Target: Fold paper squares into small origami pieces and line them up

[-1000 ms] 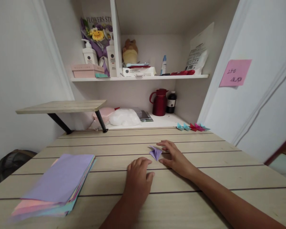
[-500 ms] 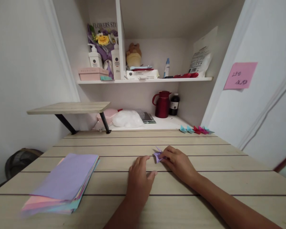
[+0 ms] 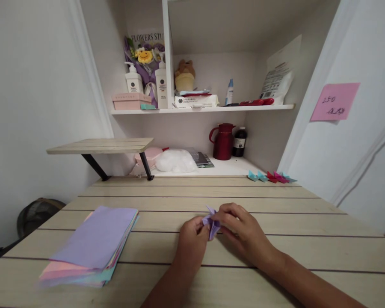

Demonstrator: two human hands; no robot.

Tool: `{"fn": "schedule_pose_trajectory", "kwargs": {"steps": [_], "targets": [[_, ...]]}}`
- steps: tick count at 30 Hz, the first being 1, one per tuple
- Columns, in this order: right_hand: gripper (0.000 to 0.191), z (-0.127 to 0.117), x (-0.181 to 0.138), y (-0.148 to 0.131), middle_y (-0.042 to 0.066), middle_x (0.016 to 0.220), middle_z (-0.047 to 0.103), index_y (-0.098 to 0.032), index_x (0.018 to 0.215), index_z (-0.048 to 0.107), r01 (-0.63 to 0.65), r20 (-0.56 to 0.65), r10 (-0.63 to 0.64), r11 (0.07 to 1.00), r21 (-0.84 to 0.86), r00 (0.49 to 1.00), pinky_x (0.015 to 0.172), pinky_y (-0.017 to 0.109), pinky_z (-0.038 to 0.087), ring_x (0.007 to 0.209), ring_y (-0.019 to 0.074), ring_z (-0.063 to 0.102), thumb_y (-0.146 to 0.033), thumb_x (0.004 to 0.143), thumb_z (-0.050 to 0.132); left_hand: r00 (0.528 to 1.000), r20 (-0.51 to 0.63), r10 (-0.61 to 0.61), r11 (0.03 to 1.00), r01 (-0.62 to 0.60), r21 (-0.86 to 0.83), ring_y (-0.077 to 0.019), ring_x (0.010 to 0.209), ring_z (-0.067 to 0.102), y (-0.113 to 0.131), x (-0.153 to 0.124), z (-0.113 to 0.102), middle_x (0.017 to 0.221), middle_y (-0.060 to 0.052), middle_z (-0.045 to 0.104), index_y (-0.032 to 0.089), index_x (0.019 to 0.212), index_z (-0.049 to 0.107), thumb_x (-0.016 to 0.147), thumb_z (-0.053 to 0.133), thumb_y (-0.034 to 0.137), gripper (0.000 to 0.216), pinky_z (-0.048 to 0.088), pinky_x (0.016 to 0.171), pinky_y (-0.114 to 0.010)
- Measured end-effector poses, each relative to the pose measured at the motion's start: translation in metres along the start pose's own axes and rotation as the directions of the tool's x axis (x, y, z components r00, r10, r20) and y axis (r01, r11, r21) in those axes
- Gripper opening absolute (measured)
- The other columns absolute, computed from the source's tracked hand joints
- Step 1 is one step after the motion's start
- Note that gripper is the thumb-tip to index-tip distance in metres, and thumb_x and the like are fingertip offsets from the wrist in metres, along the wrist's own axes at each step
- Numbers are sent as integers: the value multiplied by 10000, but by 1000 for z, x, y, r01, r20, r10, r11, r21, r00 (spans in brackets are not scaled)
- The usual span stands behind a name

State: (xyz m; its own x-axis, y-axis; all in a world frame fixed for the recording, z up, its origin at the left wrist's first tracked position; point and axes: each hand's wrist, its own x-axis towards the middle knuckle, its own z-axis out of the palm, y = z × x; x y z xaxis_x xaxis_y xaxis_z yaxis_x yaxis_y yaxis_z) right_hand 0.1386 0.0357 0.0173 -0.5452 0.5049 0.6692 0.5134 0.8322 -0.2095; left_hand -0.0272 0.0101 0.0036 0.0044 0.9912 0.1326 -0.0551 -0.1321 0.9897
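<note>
A small purple origami piece with pointed tips is held up between my two hands, just above the table. My left hand pinches its left side between thumb and fingers. From the right, my right hand grips the piece with bent fingertips, which cover part of its upper right side. One thin tip sticks up above the fingers. To the left lies a stack of coloured paper sheets, a purple one on top.
Several folded paper figures in blue, red and pink stand along the table's back right edge. A small raised shelf overhangs the back left. Behind the table are a red jug, a dark bottle and a white plastic bag.
My left hand has gone from open and apart to pinching the origami piece. The piece has come nearer and been turned in my right hand. The view has shifted slightly left.
</note>
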Motion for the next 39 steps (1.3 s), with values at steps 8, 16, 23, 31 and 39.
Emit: {"fn": "schedule_pose_trajectory", "kwargs": {"steps": [8, 16, 23, 31, 39], "targets": [[626, 0, 3, 1, 84, 1336, 422, -312, 1317, 433, -278, 57, 277, 892, 356, 959, 996, 430, 427, 1215, 253, 464, -209, 752, 684, 998, 1, -58, 994, 58, 93, -132, 558, 533, 1, -2, 1, 589, 0, 593, 167, 652, 611, 727, 535, 252, 137, 409, 554, -231], [87, -3, 4, 0, 68, 1185, 557, -247, 872, 641, -298, 105, 281, 856, 422, 954, 992, 413, 421, 1160, 242, 518, -212, 795, 661, 997, 49, -62, 991, 56, 119, -132, 561, 539, 0, -3, -1, 612, -11, 615, 165, 692, 626, 753, 538, 274, 153, 410, 561, -228], [85, -6, 6, 0, 39, 891, 675, -242, 863, 661, -292, 176, 240, 867, 403, 955, 801, 349, 497, 869, 207, 621, -242, 875, 577, 997, 35, 63, 973, -69, 219, -165, 630, 547, 12, -9, -3, 627, -17, 595, 180, 656, 583, 896, 398, 443, 401, 418, 629, -257], [51, -3, 4, 2, 22, 848, 679, -227, 837, 661, -345, 182, 296, 856, 386, 938, 748, 310, 482, 811, 188, 626, -200, 822, 620, 999, 35, 30, 978, -36, 204, -170, 786, 609, 2, -5, -3, 836, -25, 641, 180, 980, 585, 691, 624, 139, 295, 460, 739, -264], [37, -3, 4, -1, 11, 805, 674, -223, 818, 660, -368, 213, 304, 828, 423, 929, 717, 301, 481, 775, 181, 616, -204, 802, 633, 997, 15, 80, 969, -81, 232, -114, 649, 533, 7, -8, -2, 710, 48, 553, 210, 778, 493, 662, 590, 107, 182, 392, 611, -206]]}}
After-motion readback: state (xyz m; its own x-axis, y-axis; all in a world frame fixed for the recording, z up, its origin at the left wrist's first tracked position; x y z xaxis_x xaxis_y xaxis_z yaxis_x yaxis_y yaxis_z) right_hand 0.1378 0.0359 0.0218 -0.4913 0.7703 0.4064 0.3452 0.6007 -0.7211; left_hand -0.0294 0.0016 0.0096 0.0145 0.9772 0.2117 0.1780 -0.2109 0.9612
